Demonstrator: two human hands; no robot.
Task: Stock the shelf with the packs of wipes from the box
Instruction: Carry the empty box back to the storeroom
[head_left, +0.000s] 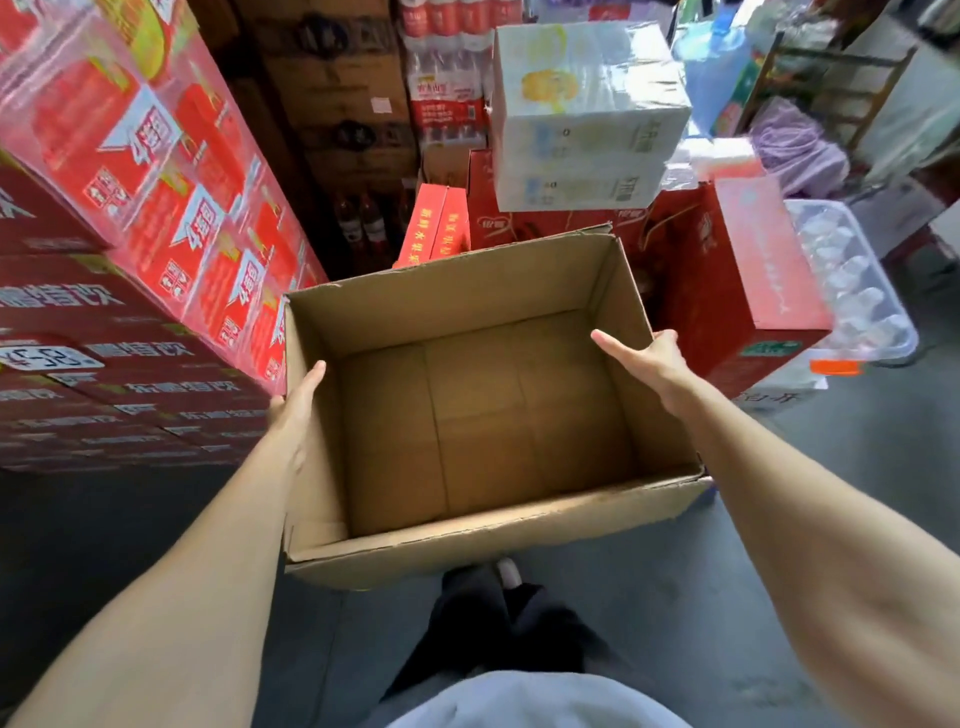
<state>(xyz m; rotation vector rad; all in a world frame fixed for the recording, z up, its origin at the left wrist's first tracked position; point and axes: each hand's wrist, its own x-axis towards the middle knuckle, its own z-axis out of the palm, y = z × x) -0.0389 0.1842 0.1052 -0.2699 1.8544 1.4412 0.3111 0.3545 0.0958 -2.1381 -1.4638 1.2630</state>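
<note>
An open brown cardboard box (483, 431) is held up in front of me above the floor, and its inside is bare, with no packs in it. My left hand (297, 404) grips the left wall, thumb inside and fingers hidden outside. My right hand (653, 364) grips the right wall near the far corner, thumb stretched along the inside and fingers over the rim.
Stacks of red shrink-wrapped cartons (171, 171) rise on the left. Ahead are red boxes (727, 280) topped by a white plastic-wrapped bundle (587, 114). A clear plastic tub (857, 291) stands at the right. Grey floor (779, 545) lies below, with my legs under the box.
</note>
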